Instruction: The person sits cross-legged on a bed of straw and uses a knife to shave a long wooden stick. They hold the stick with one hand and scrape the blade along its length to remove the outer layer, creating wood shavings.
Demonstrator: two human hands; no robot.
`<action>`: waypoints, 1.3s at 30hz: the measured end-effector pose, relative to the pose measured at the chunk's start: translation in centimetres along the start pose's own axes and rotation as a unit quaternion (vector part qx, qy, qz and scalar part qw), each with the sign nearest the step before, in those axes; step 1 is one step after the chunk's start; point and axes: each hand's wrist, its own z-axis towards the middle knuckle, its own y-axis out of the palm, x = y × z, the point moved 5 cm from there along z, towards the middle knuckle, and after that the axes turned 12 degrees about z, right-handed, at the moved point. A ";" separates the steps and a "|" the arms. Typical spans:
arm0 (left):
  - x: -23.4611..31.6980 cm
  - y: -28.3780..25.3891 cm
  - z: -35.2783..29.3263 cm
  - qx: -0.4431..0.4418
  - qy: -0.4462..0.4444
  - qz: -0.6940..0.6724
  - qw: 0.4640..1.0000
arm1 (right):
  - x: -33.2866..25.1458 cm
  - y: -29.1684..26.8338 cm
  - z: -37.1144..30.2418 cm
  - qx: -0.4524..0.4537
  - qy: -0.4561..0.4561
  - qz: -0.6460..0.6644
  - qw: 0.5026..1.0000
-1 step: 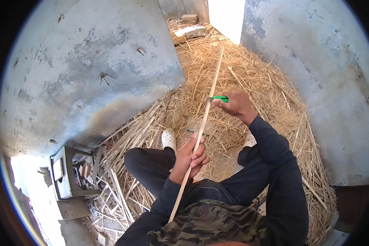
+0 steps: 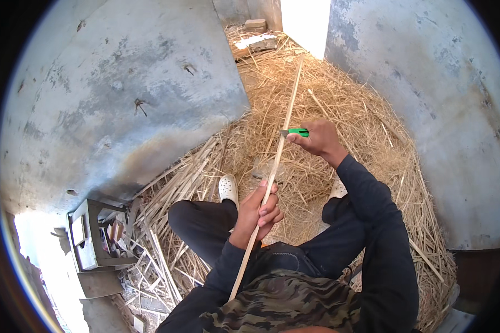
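A long, thin pale strip (image 2: pixel 276 161), looking like split bamboo or wood, slants from my lap up and away past both hands. My left hand (image 2: pixel 259 210) is closed around it at about its middle, above my lap. Farther along, my right hand (image 2: pixel 319 139) grips a green utility knife (image 2: pixel 299 132), thumb stretched along its near side. The knife's short blade lies across the strip and appears to touch it. The strip's far end tapers over the straw, and its near end rests by my shirt.
Loose straw and shavings (image 2: pixel 361 127) cover the floor around my feet. Longer strips (image 2: pixel 189 177) lie in a heap on the left, beside a small wooden cabinet (image 2: pixel 99 236) with things inside. Grey walls stand at left (image 2: pixel 150 72) and right (image 2: pixel 422 111). A brick (image 2: pixel 255 24) lies at the back.
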 end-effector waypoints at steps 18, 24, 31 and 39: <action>-4.6 0.5 -10.5 -0.072 -0.144 0.108 0.981 | 19.9 -9.2 0.8 0.163 0.354 -0.035 0.920; -3.8 -2.2 -7.3 0.002 -0.048 0.122 0.991 | 12.5 -6.5 1.9 0.071 0.230 -0.003 0.971; 1.7 -2.9 -2.2 0.043 0.050 0.156 0.986 | -6.1 -1.2 -3.1 -0.083 -0.054 0.055 0.994; 0.5 -1.2 -1.5 0.035 0.041 0.124 0.991 | -0.7 -0.7 -0.4 -0.016 0.043 0.012 0.999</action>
